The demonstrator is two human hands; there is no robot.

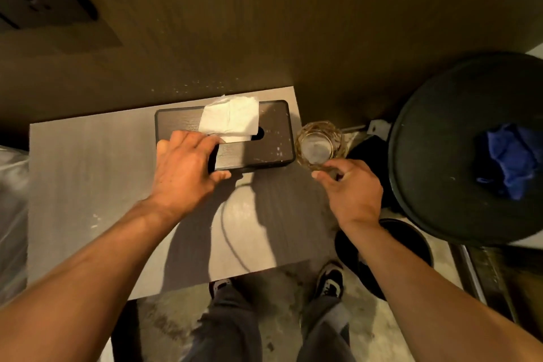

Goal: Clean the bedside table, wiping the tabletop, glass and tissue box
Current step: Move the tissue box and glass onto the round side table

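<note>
- My left hand (pixel 183 167) clamps the dark tissue box (pixel 252 138) at the tabletop's (pixel 88 185) back edge;
- my right hand (pixel 351 185) pinches the glass (pixel 318 144) just beside the box, at the table's right edge

Plenty of open room on the left half of the tabletop (pixel 88 173), and the front strip near the edge is bare too, just a thin cable (pixel 232 241) looping across it. The back right corner is the cramped bit: the tissue box (pixel 264 141) sits close to the wall (pixel 264 38) with the glass (pixel 318 142) just beside its right end. Off the right edge, a big dark round stool (pixel 440 156) with a blue cloth (pixel 508 159) on it crowds that side.
</note>
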